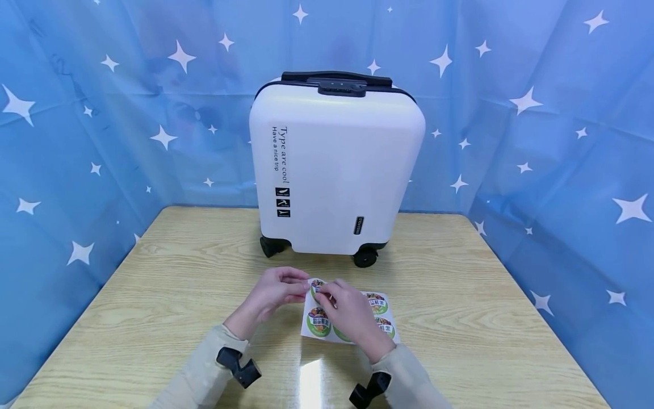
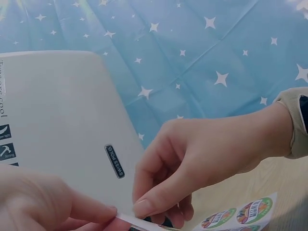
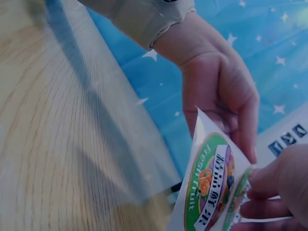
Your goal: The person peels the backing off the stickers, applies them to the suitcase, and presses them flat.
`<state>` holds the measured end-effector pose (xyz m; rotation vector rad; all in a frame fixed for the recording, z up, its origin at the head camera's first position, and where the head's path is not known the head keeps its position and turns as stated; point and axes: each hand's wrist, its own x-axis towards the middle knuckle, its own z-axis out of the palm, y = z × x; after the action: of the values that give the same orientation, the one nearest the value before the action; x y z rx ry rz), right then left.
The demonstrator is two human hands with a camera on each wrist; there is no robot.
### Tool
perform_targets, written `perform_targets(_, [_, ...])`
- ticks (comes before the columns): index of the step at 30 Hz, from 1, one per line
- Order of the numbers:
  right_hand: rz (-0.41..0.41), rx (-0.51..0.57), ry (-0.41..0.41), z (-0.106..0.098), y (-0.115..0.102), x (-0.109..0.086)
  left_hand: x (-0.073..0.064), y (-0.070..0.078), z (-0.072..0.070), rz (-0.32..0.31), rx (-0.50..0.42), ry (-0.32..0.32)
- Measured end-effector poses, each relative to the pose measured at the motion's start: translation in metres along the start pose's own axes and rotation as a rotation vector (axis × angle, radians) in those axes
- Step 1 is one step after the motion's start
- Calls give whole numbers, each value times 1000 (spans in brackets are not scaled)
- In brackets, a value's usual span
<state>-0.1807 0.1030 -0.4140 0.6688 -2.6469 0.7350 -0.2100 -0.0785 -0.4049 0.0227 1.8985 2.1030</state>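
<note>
A white sheet of stickers (image 1: 308, 329) lies tilted above the table, its round labels printed with fruit and green borders. My left hand (image 1: 275, 292) pinches the sheet's upper left edge between thumb and fingers. At the top left round sticker (image 1: 315, 284), my right hand (image 1: 352, 312) pinches with thumb and curled fingers. In the right wrist view a whole "fresh fruit" sticker (image 3: 209, 185) faces the camera, beside the right fingertips (image 3: 262, 180). Whether the pinched sticker has lifted off its backing, I cannot tell. Part of the sheet is hidden under the right hand.
A white suitcase (image 1: 337, 165) with a black handle (image 1: 337, 78) and black wheels stands upright on the wooden table (image 1: 194, 272), behind the hands. A blue curtain (image 1: 153, 96) with white stars hangs around the back and sides.
</note>
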Motion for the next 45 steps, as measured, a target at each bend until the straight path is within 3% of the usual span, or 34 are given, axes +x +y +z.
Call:
perform_targets(10, [26, 56, 33, -1, -2, 2, -1, 0, 6, 32, -36, 22])
perform_targets(26, [42, 142, 0, -4, 0, 0, 0, -3, 12, 50, -28, 17])
perform_targets(45, [44, 214, 6, -6, 2, -1, -2, -3, 15, 72, 8, -30])
